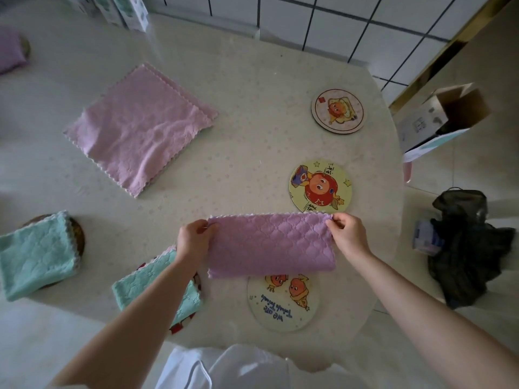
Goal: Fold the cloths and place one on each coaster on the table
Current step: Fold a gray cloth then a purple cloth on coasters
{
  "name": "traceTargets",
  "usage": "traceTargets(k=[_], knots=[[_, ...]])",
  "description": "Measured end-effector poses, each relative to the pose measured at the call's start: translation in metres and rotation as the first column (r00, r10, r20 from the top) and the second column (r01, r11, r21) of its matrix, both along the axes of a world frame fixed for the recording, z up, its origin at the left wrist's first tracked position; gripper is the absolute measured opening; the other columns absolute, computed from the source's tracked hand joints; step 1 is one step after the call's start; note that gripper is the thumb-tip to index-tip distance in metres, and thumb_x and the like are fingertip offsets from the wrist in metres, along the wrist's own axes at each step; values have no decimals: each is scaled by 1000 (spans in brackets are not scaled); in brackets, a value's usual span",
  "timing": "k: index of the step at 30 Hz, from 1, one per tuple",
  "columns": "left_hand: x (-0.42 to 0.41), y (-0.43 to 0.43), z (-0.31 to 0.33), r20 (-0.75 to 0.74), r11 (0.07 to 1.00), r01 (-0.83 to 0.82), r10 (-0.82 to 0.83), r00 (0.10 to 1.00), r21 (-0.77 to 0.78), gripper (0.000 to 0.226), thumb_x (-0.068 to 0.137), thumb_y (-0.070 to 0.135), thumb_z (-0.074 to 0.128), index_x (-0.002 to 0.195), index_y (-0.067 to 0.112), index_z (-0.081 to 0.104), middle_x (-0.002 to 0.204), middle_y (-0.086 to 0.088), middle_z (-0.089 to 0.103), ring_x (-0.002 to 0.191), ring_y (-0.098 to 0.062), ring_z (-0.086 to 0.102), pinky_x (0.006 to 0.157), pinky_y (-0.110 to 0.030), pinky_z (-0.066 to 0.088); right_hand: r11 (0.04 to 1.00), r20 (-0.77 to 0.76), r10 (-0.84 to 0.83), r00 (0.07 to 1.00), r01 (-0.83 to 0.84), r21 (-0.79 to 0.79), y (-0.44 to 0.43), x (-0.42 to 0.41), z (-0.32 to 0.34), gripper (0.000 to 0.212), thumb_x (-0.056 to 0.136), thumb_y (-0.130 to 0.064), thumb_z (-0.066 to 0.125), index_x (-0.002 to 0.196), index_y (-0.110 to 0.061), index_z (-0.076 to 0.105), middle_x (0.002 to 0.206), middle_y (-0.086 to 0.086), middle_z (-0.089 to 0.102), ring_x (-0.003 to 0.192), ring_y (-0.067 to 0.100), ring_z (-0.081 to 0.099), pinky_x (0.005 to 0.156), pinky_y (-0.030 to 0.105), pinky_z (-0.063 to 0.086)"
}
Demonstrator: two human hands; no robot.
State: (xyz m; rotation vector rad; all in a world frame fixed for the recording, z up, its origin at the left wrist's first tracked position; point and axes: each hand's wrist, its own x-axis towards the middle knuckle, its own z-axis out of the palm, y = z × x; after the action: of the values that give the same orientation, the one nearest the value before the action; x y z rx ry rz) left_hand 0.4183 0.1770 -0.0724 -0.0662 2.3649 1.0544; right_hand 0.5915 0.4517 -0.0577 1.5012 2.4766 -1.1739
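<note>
Pale, faintly speckled bench with a rounded edge on the right; white tiled wall with dark grout behind it, pale floor to the right carrying an open cardboard box and a dark crumpled bag. On the bench: a stack of flat pink cloths at upper left, three uncovered round cartoon coasters down the right side — a far coaster, a middle coaster and a near coaster. Two folded teal cloths already sit on coasters at left: one at the far left edge, one partly under the left forearm. Another folded purple cloth at the top-left corner, partly cut off. The purple cloth in work is held folded into a long band, stretched level between both hands. Left hand fingers are clamped on its left top corner; right hand fingers are pinched on its right top corner. The scalloped top edge overlaps the near rim of the middle coaster; the hanging lower fold covers the far part of the near coaster. Whether the cloth touches the bench cannot be told.
</note>
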Motion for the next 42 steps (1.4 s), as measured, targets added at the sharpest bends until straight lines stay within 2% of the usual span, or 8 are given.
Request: traceTargets(k=[6,13,18,22,25,35,39,42], knots=[[-2,5,3,-66,991,36,-45,997,-132,16,87,28,65,91,15,73,75,-3,68,70,-24,62,59,-27,45,1000,-10,-17,1000,17,-5,0,-3,0,13,87,-17,64,96,-8,67,87,1,66,81,17,60,71,24,45],[0,10,8,-223,984,37,-76,972,-172,18,84,28,67,95,14,68,95,-3,64,83,-22,57,68,-29,43,999,-20,-34,999,34,23,-3,-8,3,18,85,-18,67,99,-7,62,90,1,62,80,15,56,69,23,40],[-4,14,9,-174,982,62,-93,980,-177,29,83,25,69,107,14,59,103,-1,59,86,-17,53,70,-29,41,1000,-26,-1,1000,1,-2,-6,-14,4,32,83,-16,69,113,-17,57,96,-3,61,80,13,58,63,17,38],[-6,18,10,-135,961,160,-194,972,-226,25,86,25,66,106,11,61,108,-6,54,87,-19,50,73,-30,41,1000,20,14,1000,-14,4,-6,-19,4,18,82,-15,70,97,-15,59,91,1,62,75,14,56,57,20,38],[-7,21,13,-128,954,200,-233,964,-223,19,87,23,64,100,9,62,105,-7,55,86,-22,51,72,-31,42,999,45,33,998,-34,15,-6,-20,5,12,83,-17,68,82,-12,57,81,4,64,71,17,55,54,22,37],[-31,41,25,-264,979,188,-202,943,-80,9,86,11,62,94,11,57,88,-7,64,78,-25,58,70,-41,54,1000,26,-30,999,29,8,3,-13,10,18,87,-25,64,95,-9,61,89,3,63,77,19,57,60,24,38],[-21,41,21,-388,949,215,-293,874,-231,28,89,17,59,116,12,53,116,-10,54,103,-28,48,81,-44,47,977,-30,67,997,-60,207,-5,-7,17,23,88,-18,63,109,-11,56,107,7,59,88,18,56,66,20,43],[12,32,19,-521,854,417,-520,677,-310,35,87,11,51,122,11,50,121,-7,50,111,-24,45,92,-43,47,814,13,376,926,-337,473,-24,4,24,32,85,-11,63,116,-8,55,116,8,55,106,20,52,83,30,51]])
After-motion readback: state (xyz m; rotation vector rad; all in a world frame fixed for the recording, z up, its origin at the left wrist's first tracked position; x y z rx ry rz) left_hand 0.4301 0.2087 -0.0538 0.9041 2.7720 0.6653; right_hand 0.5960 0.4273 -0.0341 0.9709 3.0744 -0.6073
